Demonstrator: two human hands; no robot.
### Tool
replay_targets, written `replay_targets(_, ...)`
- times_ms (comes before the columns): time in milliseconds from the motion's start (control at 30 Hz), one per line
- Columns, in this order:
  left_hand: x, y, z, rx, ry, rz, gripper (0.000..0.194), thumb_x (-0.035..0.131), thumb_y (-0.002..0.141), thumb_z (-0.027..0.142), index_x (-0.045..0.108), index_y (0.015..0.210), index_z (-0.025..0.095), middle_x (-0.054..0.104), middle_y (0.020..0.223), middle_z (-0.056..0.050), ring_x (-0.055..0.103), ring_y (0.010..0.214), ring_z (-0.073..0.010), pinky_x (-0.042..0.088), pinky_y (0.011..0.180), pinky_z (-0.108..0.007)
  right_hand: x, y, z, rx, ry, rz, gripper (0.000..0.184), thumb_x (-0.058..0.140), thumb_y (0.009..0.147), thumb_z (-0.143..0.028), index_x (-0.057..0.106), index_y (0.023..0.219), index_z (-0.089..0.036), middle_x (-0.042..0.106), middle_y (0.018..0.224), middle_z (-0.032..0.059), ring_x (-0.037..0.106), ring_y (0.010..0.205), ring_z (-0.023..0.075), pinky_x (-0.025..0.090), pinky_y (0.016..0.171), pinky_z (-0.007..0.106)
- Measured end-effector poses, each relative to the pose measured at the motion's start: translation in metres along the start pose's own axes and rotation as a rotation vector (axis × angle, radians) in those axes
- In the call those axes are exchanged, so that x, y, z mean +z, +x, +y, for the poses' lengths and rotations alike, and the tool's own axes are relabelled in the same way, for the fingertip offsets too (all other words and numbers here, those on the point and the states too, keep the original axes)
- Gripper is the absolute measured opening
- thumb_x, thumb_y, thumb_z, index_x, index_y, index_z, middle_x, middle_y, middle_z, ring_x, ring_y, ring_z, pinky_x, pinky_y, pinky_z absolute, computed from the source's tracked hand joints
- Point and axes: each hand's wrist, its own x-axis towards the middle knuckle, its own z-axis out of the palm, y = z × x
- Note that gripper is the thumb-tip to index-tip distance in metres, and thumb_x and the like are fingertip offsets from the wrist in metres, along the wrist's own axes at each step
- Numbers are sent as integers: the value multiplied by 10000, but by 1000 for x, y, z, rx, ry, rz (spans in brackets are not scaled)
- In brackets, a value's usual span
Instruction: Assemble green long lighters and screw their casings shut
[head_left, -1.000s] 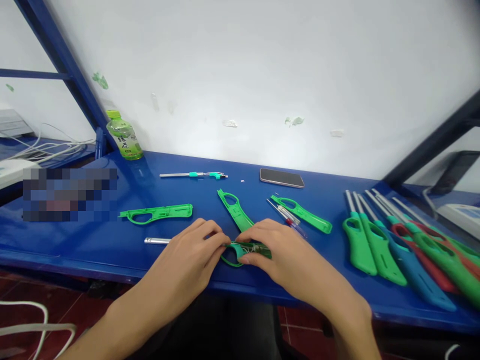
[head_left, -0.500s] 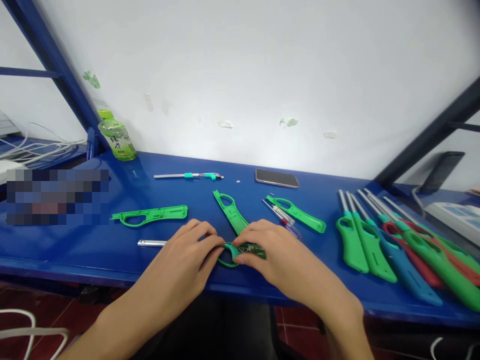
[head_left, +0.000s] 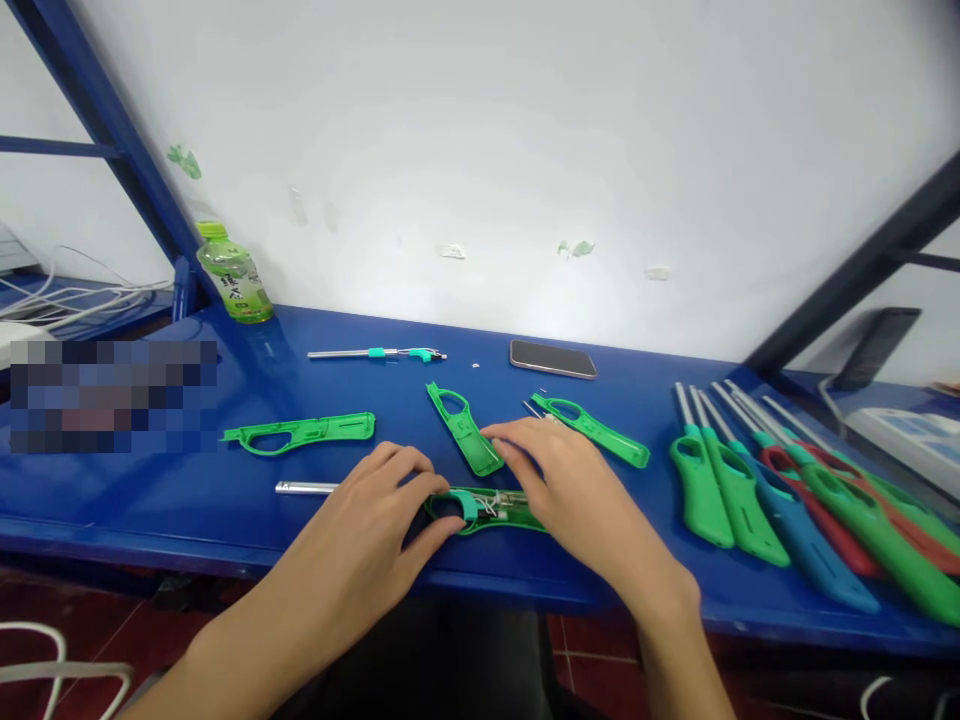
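Note:
An opened green lighter body (head_left: pixel 491 509) lies near the bench's front edge, its inner parts and teal trigger showing, with a metal tube (head_left: pixel 304 488) sticking out to the left. My left hand (head_left: pixel 375 520) curls over its left end and holds it down. My right hand (head_left: pixel 562 480) is above it with fingers stretched out flat, the fingertips at the near end of a loose green shell half (head_left: pixel 461 428). Another green shell half (head_left: pixel 596 430) lies just beyond my right hand.
A third green shell (head_left: pixel 300 433) lies at the left. A bare lighter insert (head_left: pixel 379 353), a phone (head_left: pixel 553 358) and a green tea bottle (head_left: pixel 232 275) sit near the wall. Several finished green, blue and red lighters (head_left: pixel 787 490) lie in a row at right on the blue bench (head_left: pixel 150 500).
My right hand has let go of the opened lighter body and moved up toward the loose shell half. The left hand stays on the body.

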Motion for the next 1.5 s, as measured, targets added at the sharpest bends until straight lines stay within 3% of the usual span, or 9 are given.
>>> replay_targets(200,6,-1,5,-15,50,39,254,774,988,396,729,1113,180,702,1125,-89,641,1086,-312,570,934,-507,4,4,1,15,-73,-70,268,578,1115,-293,845,1114,-261,830,1202,31,763,1086,247,566,983,411)
replay_targets(433,12,-4,15,-91,38,67,259,796,970,361,686,1107,171,687,1131,-100,647,1082,-336,570,937,-567,1,6,9,159,-208,4,259,717,1036,-418,835,1127,-206,839,1166,100,772,1086,374,599,891,515)
replay_targets(533,12,-3,16,-93,31,71,267,762,994,394,688,1115,167,685,1141,-108,646,1091,-347,564,939,-584,1,6,10,180,-241,3,244,774,994,-386,820,1148,-202,832,1194,99,770,1092,390,601,871,512)
replay_targets(700,14,-1,13,-94,20,87,249,804,961,378,696,1061,176,693,1101,-101,652,1066,-338,568,912,-542,-3,5,11,152,-254,-24,215,618,1068,-263,794,1175,-203,839,1129,93,786,1035,351,568,814,442)
replay_targets(800,16,0,12,-76,33,115,254,840,929,351,701,1042,171,700,1083,-101,656,1048,-341,564,903,-546,-8,3,14,148,-240,-10,264,526,1110,-278,769,1199,-225,842,1038,69,792,934,320,528,765,407)
replay_targets(967,16,1,13,-52,63,145,248,868,901,328,713,1011,168,703,1045,-86,663,1001,-329,565,874,-532,-18,-2,23,176,-189,74,197,539,1113,-348,703,1162,-251,820,967,21,760,820,257,468,689,345)
replay_targets(1100,14,3,11,-36,61,150,267,880,891,347,721,998,161,700,1029,-81,661,986,-315,565,852,-492,-28,-7,23,196,-68,164,226,515,1126,-387,697,1174,-261,793,833,-9,757,741,219,486,678,318)
replay_targets(1267,13,3,9,-34,33,144,267,794,968,423,739,1036,171,679,1055,-75,648,996,-298,550,879,-483,-42,-14,18,164,164,211,205,564,1113,-387,718,1213,-297,802,871,-32,798,841,176,531,731,270)
replay_targets(1500,6,0,12,-37,3,104,256,530,1113,324,764,1108,221,699,1096,-61,652,1004,-269,503,940,-484,-55,-23,13,191,184,199,326,567,1100,-465,727,1348,-325,750,732,-47,747,724,162,505,629,266)
